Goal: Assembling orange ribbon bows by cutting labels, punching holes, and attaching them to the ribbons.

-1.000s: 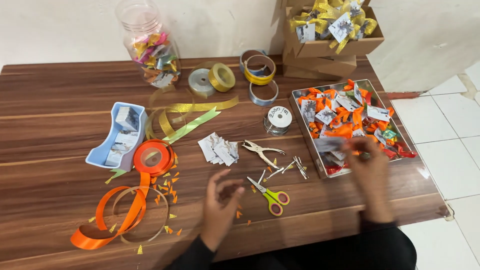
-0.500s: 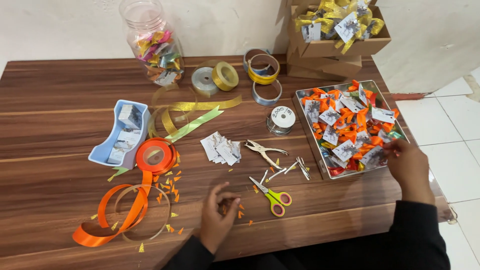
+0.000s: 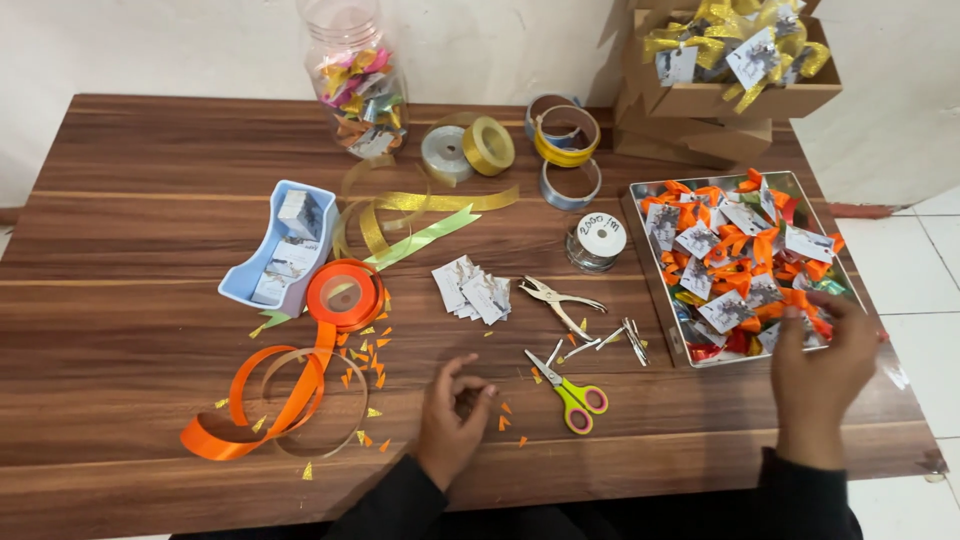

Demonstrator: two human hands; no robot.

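Here, low in the frame's centre, we see the left hand (image 3: 452, 420) resting on the wooden table (image 3: 150, 230), fingers loosely curled and holding nothing, just left of the scissors (image 3: 566, 392). At lower right, the right hand (image 3: 822, 362) hovers with fingers spread and empty over the near corner of the metal tray (image 3: 650, 262) of orange ribbon bows (image 3: 742, 262).

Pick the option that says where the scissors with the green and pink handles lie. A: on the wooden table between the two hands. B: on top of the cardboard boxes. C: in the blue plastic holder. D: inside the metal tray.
A: the scissors lie flat on the wooden table, with the left hand to one side and the right hand by the metal tray to the other.
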